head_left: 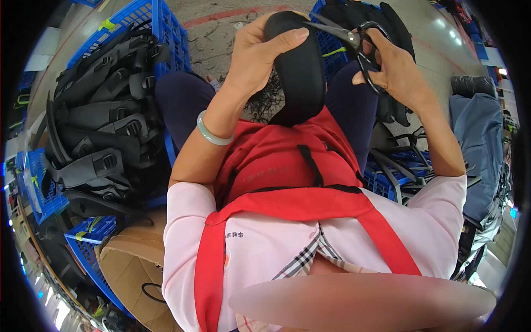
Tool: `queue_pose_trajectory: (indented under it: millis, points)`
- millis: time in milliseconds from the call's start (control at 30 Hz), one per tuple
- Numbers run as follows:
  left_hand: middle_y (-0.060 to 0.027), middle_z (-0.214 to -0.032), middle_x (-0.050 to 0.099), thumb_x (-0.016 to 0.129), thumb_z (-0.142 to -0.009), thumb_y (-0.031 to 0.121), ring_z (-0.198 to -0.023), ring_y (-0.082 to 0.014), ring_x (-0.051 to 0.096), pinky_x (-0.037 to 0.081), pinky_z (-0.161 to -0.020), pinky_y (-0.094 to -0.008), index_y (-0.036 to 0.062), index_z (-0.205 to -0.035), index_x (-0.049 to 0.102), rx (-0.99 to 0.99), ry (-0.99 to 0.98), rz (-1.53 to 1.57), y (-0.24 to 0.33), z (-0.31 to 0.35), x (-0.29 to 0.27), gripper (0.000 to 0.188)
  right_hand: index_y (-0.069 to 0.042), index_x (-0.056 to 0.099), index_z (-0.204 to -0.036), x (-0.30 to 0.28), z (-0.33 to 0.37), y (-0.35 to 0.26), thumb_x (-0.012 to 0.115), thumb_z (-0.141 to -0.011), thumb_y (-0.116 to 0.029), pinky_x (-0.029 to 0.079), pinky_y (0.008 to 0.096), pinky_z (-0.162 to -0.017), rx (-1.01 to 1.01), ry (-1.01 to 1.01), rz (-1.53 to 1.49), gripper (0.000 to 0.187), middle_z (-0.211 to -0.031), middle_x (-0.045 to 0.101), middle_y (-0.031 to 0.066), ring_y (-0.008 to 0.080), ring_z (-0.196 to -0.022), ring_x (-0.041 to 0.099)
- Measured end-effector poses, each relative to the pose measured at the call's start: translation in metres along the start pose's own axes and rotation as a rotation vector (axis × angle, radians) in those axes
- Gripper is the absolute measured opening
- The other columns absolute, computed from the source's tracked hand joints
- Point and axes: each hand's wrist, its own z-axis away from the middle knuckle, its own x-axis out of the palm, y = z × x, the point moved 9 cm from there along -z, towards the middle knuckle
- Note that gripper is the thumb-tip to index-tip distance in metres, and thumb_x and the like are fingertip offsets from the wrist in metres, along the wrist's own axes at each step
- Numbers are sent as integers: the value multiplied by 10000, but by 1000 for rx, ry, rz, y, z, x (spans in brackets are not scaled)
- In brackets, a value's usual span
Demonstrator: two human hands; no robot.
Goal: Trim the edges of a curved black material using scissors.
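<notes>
My left hand (257, 52) grips a black padded strap (303, 83) near its upper end, thumb across its face. The strap hangs down in a curve over my red apron (265, 166). In my right hand (395, 69) are black-handled scissors (354, 40), fingers through the loops. Their blades are spread and point left, with the tips at the upper right edge of the strap. Whether a thread lies between the blades is too small to tell.
A blue crate (176, 33) at my left is heaped with black buckled straps (105, 110). Ahead on the right, another blue crate (332, 58) holds black padded pieces (395, 25). Dark scraps (264, 99) litter the floor between my legs. A cardboard box (130, 260) stands lower left.
</notes>
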Motion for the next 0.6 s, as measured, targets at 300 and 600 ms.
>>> queue_pose_trajectory:
  millis: [300, 600]
  points:
    - [-17, -857, 674, 722, -864, 101, -752, -78, 618, 490, -668, -207, -4, -999, 673, -5, -15, -100, -1, 2, 6, 177, -43, 480, -1122, 10, -5, -6, 750, -718, -542, 439, 417, -639, 39, -124, 14, 697, -711, 552, 149, 368, -662, 551]
    - [-15, -859, 671, 718, -863, 86, -768, -72, 614, 493, -682, -207, -14, -1023, 669, -31, -107, -99, -4, 3, 20, 195, -16, 526, -1092, -16, -7, -17, 740, -754, -488, 416, 433, -628, -51, -138, 72, 619, -748, 571, 176, 368, -662, 516]
